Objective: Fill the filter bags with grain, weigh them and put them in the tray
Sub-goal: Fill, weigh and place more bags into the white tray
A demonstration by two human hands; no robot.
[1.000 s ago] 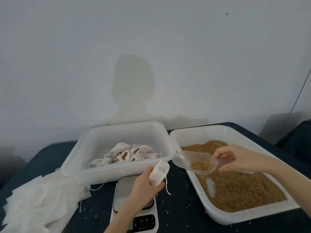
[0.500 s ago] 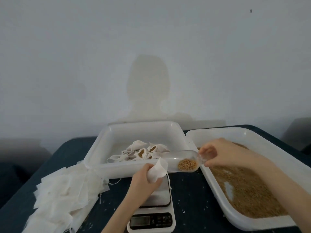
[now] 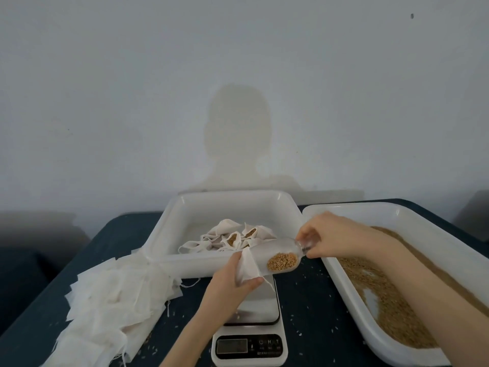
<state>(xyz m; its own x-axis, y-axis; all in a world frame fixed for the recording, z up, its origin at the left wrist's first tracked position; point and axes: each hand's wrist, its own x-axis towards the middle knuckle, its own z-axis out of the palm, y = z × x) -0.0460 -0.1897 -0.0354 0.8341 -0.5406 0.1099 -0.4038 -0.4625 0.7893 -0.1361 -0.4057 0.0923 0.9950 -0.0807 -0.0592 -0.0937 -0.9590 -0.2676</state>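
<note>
Low in the middle of the frame, the left hand [image 3: 227, 284] pinches an open filter bag [image 3: 248, 266] above the scale [image 3: 251, 327] on the dark desk [image 3: 312, 313]. The right hand [image 3: 333, 237] holds a clear scoop [image 3: 275, 255] by its handle, its mouth at the bag's opening and grain [image 3: 281, 262] inside it. Behind them, a white tray [image 3: 169, 234] holds filled bags [image 3: 232, 239]. At right, a second tray [image 3: 344, 284] holds loose grain [image 3: 391, 308]. A pile of empty bags [image 3: 111, 308] lies at lower left. Stray grains dot the desk.
</note>
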